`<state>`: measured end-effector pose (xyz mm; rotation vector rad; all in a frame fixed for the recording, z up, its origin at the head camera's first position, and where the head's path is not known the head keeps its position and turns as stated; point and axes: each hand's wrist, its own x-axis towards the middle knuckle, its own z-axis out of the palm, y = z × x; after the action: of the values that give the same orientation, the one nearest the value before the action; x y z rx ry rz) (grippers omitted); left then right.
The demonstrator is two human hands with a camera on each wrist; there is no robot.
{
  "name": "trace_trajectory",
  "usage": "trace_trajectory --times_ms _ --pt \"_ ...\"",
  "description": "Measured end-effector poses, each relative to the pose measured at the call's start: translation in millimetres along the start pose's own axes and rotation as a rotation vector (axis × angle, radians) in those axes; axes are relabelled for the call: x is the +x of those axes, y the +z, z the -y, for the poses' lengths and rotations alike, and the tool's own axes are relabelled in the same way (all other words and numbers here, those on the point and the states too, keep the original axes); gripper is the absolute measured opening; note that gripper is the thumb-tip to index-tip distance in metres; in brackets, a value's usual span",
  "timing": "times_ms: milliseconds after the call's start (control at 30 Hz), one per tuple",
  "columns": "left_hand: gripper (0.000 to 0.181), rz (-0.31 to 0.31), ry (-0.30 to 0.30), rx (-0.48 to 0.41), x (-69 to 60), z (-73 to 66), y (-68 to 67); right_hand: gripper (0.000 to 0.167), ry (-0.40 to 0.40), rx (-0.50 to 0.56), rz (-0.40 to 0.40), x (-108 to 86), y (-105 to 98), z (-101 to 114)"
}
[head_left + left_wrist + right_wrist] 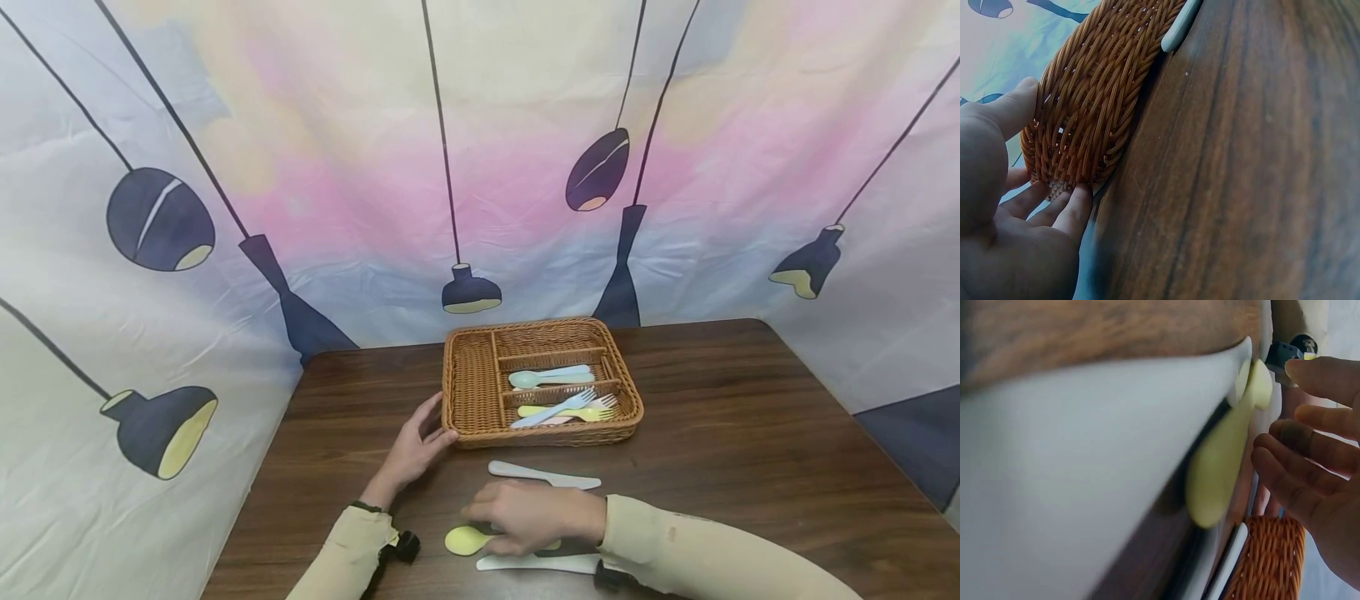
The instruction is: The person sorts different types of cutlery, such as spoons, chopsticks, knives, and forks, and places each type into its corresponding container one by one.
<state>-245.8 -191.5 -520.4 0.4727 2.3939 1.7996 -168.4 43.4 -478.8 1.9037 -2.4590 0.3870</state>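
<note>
A brown wicker cutlery basket (472,379) sits toward the back of the table. My left hand (416,446) holds its near left corner, thumb and fingers on either side of the woven wall (1091,94) in the left wrist view. Above a yellow spoon (465,540) hovers my right hand (532,512), its fingers loosely bent and apart from the spoon (1219,465) in the right wrist view. One white knife (543,475) lies between that hand and the basket; another white knife (517,563) lies nearer me. The right hand partly covers the spoon in the head view.
Inside the basket, a middle compartment holds a pale green spoon (525,380) with other pale cutlery; the front one holds a blue fork (555,408), a yellow fork (596,414) and more. The dark wooden table (720,433) meets a printed cloth (360,208) behind.
</note>
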Motion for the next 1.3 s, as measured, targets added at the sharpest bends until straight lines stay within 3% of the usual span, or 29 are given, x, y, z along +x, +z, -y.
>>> trace_trajectory --times_ms 333,900,1300 --pt "0.076 0.006 0.023 -0.007 -0.6 -0.9 -0.9 0.049 -0.002 -0.066 0.029 11.1 5 3" --pt "0.077 0.019 0.032 -0.021 -0.5 -2.1 -2.0 0.041 0.01 -0.131 0.103 29.0 11 7" --pt "0.076 0.021 0.033 -0.019 -0.3 0.6 -2.4 0.036 -0.025 -0.192 0.109 28.0 14 8"
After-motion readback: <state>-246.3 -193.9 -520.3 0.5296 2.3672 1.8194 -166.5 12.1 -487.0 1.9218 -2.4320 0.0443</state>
